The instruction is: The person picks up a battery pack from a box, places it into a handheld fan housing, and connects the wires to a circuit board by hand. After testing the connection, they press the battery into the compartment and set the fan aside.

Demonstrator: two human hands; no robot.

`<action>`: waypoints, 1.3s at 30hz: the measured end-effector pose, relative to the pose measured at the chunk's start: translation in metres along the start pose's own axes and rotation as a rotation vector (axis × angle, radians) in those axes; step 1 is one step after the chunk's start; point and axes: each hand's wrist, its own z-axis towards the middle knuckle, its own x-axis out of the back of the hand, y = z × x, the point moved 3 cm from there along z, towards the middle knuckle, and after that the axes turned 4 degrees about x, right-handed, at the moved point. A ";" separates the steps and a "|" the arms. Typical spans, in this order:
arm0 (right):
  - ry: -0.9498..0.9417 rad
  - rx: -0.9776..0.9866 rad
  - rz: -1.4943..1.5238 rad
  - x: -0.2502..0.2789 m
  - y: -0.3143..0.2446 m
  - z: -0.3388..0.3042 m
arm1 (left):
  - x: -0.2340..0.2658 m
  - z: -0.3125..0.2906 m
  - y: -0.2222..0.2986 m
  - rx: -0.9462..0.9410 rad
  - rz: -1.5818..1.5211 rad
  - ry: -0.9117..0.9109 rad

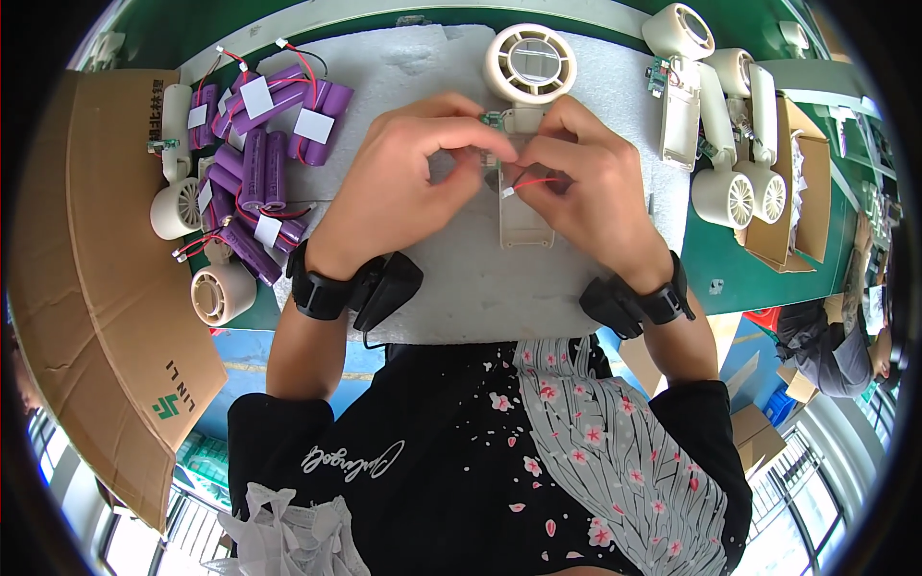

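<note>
In front of me a cream handheld fan lies on the grey foam pad, its round head (530, 63) pointing away and its opened handle (526, 228) toward me. My left hand (408, 178) curls in from the left, index fingertip at the handle's upper part, beside a small green circuit board (493, 120). What its fingers grip there is hidden. My right hand (591, 182) is closed over the handle's right side. From its pinched fingers comes a red wire (536, 180) ending in a white plug (509, 192). The fingertips of both hands nearly meet.
Purple battery packs (264, 168) with wires and white pads are heaped at left, beside more fan bodies (223, 293) and a large cardboard flap (106, 259). At right stand several fans (725, 197) and an open carton (802, 182). Another person (836, 336) sits at far right.
</note>
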 end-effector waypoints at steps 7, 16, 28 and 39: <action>-0.051 0.019 0.018 0.004 0.000 0.000 | -0.007 0.001 0.000 0.096 -0.191 0.015; -0.023 0.108 0.273 0.012 0.010 0.000 | -0.004 0.001 -0.006 0.085 -0.274 -0.065; 0.090 0.122 0.119 0.010 -0.001 -0.003 | -0.006 0.000 -0.002 0.211 -0.414 -0.048; 0.027 -0.061 0.295 0.006 0.004 0.000 | -0.005 0.000 -0.005 0.161 -0.430 -0.019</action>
